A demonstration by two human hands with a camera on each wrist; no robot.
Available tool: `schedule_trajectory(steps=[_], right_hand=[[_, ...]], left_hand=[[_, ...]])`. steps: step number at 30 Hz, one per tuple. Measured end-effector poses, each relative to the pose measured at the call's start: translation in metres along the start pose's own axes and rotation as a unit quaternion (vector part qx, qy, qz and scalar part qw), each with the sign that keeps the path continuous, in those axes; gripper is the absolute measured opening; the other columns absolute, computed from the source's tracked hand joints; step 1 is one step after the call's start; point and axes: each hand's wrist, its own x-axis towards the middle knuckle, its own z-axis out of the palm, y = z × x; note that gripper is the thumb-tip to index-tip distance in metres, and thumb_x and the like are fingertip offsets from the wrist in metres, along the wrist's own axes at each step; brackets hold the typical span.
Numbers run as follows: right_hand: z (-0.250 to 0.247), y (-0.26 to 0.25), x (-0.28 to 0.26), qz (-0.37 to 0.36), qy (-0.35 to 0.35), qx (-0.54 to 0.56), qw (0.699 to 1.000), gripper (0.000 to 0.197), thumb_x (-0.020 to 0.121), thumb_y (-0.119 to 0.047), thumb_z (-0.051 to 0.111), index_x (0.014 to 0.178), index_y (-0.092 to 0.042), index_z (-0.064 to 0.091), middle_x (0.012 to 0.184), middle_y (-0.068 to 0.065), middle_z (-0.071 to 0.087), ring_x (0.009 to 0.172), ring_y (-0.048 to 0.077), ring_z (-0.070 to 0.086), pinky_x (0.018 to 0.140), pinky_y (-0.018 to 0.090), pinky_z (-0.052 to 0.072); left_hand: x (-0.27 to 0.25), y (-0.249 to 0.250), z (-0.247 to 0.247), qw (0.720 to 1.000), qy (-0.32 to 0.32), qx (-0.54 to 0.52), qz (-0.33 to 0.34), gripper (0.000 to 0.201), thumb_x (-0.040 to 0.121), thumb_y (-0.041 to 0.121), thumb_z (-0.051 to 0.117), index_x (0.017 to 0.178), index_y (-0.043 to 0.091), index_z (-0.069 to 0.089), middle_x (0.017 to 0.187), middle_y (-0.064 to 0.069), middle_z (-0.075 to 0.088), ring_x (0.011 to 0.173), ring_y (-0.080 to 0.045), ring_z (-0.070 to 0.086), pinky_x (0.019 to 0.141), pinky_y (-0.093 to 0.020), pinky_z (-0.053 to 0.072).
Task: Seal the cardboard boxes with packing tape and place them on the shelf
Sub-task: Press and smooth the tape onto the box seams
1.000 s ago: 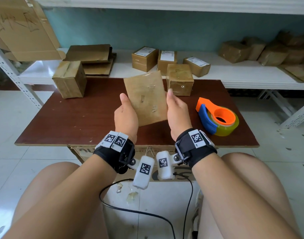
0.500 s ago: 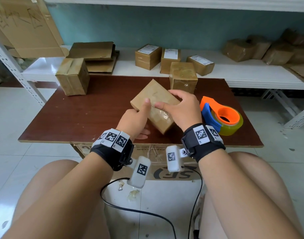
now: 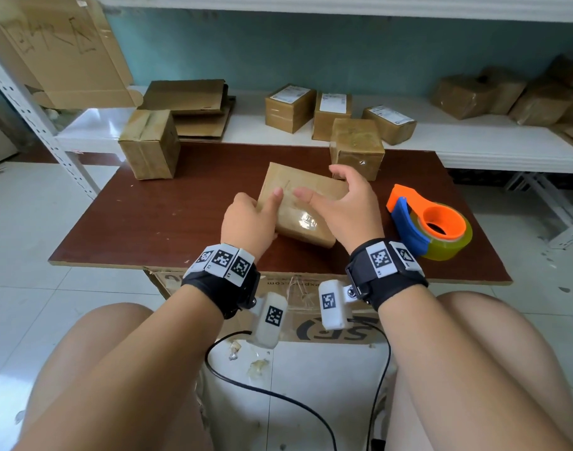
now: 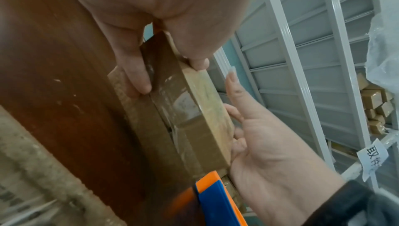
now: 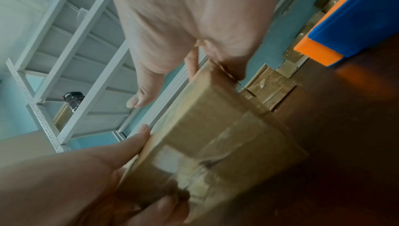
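Box [image 3: 298,203] lies flat on the bench [image 3: 168,216], near its front edge, turned at an angle, between the two hands. Left hand [image 3: 249,222] grips its near-left corner: the thumb lies on the top face and the fingers [image 4: 138,76] curl down the side wall, judged a steadying hold so the box cannot slide or turn. Right hand [image 3: 347,206] is arched over the right end with its fingers spread and only loosely bent, tips at the far edge and thumb on the top; it clamps nothing, and appears to be pressing or squaring the box rather than lifting it. Box is plain brown, shallow and rectangular; glossy clear tape crosses the near end face and wraps over the edges, wrinkled in places. Whether every seam is covered cannot be told. Dispenser [image 3: 431,229], orange and blue with a yellowish roll, rests just right of the right hand, within reach. Two further boxes stand at the back of the bench; labelled ones sit on the shelf [image 3: 474,148] behind.
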Motion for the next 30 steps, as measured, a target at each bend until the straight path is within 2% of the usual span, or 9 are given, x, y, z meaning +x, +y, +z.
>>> schedule_trajectory(steps=[4, 7, 9, 13, 17, 20, 23, 27, 30], right_hand=[[0.011, 0.005, -0.004, 0.049, -0.053, -0.014, 0.997, 0.117, 0.077, -0.059, 0.088, 0.168, -0.029, 0.021, 0.169, 0.003, 0.032, 0.151, 0.019, 0.037, 0.113, 0.028, 0.032], [0.011, 0.007, -0.001, 0.066, -0.056, -0.04, 0.995, 0.109, 0.092, -0.057, 0.075, 0.171, -0.03, 0.004, 0.177, 0.003, 0.017, 0.159, 0.022, 0.028, 0.118, 0.035, 0.032], [0.007, 0.006, 0.002, 0.065, -0.038, -0.05, 0.996, 0.095, 0.101, -0.056, 0.062, 0.171, -0.027, 0.004, 0.176, 0.003, 0.022, 0.158, 0.024, 0.031, 0.121, 0.04, 0.034], [0.001, 0.003, 0.003, 0.054, -0.034, -0.051, 0.997, 0.081, 0.107, -0.056, 0.05, 0.171, -0.026, 0.012, 0.174, 0.003, 0.029, 0.156, 0.025, 0.034, 0.122, 0.04, 0.033], [0.004, 0.0, -0.005, 0.011, -0.036, -0.062, 0.997, 0.123, 0.08, -0.072, 0.079, 0.169, -0.026, 0.009, 0.175, 0.001, 0.023, 0.157, 0.025, 0.029, 0.123, 0.04, 0.032], [0.007, 0.0, -0.008, 0.006, 0.02, 0.005, 1.0, 0.13, 0.074, -0.051, 0.093, 0.169, -0.022, 0.009, 0.17, 0.003, 0.03, 0.153, 0.018, 0.033, 0.118, 0.027, 0.032], [0.004, -0.002, -0.009, 0.003, 0.064, 0.015, 0.998, 0.092, 0.087, -0.044, 0.085, 0.161, -0.02, 0.037, 0.158, -0.001, 0.046, 0.141, 0.012, 0.046, 0.106, 0.017, 0.035], [-0.002, -0.002, -0.011, -0.025, 0.046, 0.014, 0.999, 0.061, 0.105, -0.044, 0.063, 0.16, -0.024, 0.046, 0.158, -0.006, 0.053, 0.144, 0.009, 0.049, 0.12, 0.035, 0.041], [-0.004, -0.002, -0.017, -0.04, 0.014, 0.021, 0.999, 0.075, 0.101, -0.05, 0.067, 0.165, -0.025, 0.037, 0.166, -0.006, 0.044, 0.152, 0.007, 0.038, 0.124, 0.03, 0.034]], left_hand=[[-0.003, 0.0, 0.003, 0.999, -0.019, 0.046, 0.005, 0.053, 0.104, 0.064, 0.05, 0.101, 0.011, 0.051, 0.1, -0.006, 0.067, 0.07, -0.023, 0.077, 0.075, -0.047, 0.066], [-0.005, 0.0, 0.002, 0.989, -0.047, 0.139, 0.009, 0.055, 0.105, 0.067, 0.038, 0.094, 0.015, 0.052, 0.084, -0.007, 0.076, 0.058, -0.022, 0.076, 0.071, -0.043, 0.064], [-0.005, 0.001, 0.0, 0.976, -0.038, 0.209, 0.041, 0.06, 0.102, 0.072, 0.034, 0.085, 0.017, 0.052, 0.076, -0.004, 0.074, 0.064, -0.026, 0.074, 0.071, -0.042, 0.061], [-0.01, 0.007, -0.005, 0.967, -0.003, 0.248, 0.067, 0.067, 0.096, 0.082, 0.039, 0.077, 0.018, 0.046, 0.076, 0.0, 0.062, 0.069, -0.021, 0.059, 0.06, -0.034, 0.038], [-0.01, 0.007, -0.004, 0.978, 0.02, 0.191, 0.083, 0.062, 0.1, 0.073, 0.046, 0.076, 0.016, 0.042, 0.075, -0.002, 0.057, 0.066, -0.023, 0.053, 0.057, -0.035, 0.032], [-0.008, 0.005, 0.002, 0.986, 0.03, 0.137, 0.094, 0.049, 0.109, 0.056, 0.043, 0.084, 0.014, 0.043, 0.078, -0.003, 0.057, 0.072, -0.026, 0.055, 0.062, -0.037, 0.034], [-0.007, 0.004, 0.005, 0.992, 0.032, 0.084, 0.084, 0.039, 0.111, 0.051, 0.041, 0.106, 0.013, 0.048, 0.091, -0.002, 0.062, 0.084, -0.026, 0.061, 0.069, -0.037, 0.041], [-0.012, 0.004, 0.006, 0.997, 0.004, 0.051, 0.055, 0.065, 0.094, 0.08, 0.047, 0.119, 0.019, 0.05, 0.115, 0.002, 0.063, 0.101, -0.021, 0.066, 0.087, -0.043, 0.054], [-0.014, 0.006, 0.008, 0.993, -0.002, 0.107, 0.058, 0.08, 0.083, 0.09, 0.054, 0.114, 0.016, 0.053, 0.111, 0.002, 0.062, 0.093, -0.017, 0.064, 0.074, -0.038, 0.052]])
